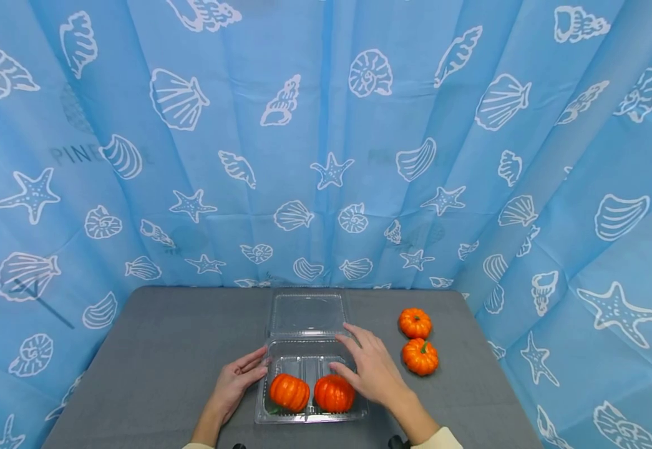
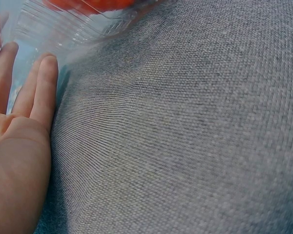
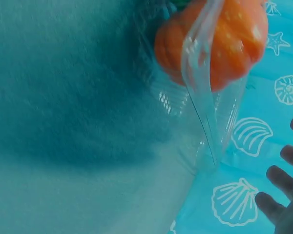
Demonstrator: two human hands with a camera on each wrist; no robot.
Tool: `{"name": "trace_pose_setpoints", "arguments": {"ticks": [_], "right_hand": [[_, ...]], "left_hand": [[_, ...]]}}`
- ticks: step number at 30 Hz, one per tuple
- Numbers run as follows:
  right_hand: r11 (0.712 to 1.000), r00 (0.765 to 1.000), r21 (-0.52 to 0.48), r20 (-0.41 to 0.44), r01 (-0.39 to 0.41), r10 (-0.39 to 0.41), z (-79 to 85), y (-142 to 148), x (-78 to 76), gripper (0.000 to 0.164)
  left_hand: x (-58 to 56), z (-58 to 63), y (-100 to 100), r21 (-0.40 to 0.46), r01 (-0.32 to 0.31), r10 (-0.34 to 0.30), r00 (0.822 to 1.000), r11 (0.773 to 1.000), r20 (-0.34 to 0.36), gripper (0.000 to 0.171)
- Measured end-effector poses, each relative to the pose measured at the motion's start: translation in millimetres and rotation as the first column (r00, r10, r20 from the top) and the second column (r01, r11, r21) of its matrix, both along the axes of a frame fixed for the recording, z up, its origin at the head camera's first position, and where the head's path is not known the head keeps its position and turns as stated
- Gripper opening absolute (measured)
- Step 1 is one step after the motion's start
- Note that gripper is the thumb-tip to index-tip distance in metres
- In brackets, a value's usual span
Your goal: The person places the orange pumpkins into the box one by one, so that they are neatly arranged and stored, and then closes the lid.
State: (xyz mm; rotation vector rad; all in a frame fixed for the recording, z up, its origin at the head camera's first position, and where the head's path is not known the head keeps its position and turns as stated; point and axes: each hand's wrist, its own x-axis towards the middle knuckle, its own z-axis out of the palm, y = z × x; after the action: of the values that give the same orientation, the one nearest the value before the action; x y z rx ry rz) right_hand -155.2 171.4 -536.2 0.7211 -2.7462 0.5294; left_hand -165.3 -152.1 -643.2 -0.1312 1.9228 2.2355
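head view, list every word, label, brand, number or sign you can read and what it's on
"PINE", then a gap and seemingly "E": faint letters, at left on the blue fabric curtain with white seashell prints.
Other faint dark marks on it: too blurred to read.
Clear plastic hinged box, orange ribbed pumpkins: no text seen.

We see a curtained-off tabletop booth, in what building we cannot tell: light-blue, white-seashell-printed fabric curtains [image 1: 297,165] hang behind and beside a grey, woven-cloth-covered, round-cornered table [image 1: 191,355]
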Motion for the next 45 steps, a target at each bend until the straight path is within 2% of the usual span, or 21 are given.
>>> {"name": "trace_pose_setpoints", "arguments": {"ticks": [6,15,23,32,42,45], "right_hand": [[0.997,0.999,0.073,0.052,0.003,-0.006,-3.0,4,-3.9,0.063],[0.987,0.988,0.106,0.081,0.119,-0.128,-19.3,12,-9.0,0.068],[0.968,0.96,0.144,0.163,0.204,-0.226,-18.5,25,-13.0,0.08],[0.962,0.955,0.108,0.138,0.25,-0.263,-23.5,44,-15.8,0.083],[0.951,0.945,0.086,0.115,0.298,-0.307,-21.5,66,-19.3,0.085],[0.946,0.942,0.091,0.104,0.31,-0.319,-22.6,73,-20.7,0.085]], "left_hand": [[0.4,-0.7,0,0.02,0.018,-0.018,1.0,1.0,0.002,0.059],[-3.4,-1.4,-2,-0.012,0.028,-0.028,0.999,1.0,-0.03,0.059],[-1.9,-0.9,-2,-0.018,0.02,-0.02,1.0,1.0,-0.002,0.059],[-2.8,-2.2,-3,0.004,0.02,-0.02,1.0,1.0,0.023,0.058],[-1.5,-3.2,-2,0.01,0.013,-0.013,1.0,1.0,0.009,0.058],[-1.2,-4.0,-2,0.002,0.012,-0.012,1.0,1.0,-0.014,0.058]]}}
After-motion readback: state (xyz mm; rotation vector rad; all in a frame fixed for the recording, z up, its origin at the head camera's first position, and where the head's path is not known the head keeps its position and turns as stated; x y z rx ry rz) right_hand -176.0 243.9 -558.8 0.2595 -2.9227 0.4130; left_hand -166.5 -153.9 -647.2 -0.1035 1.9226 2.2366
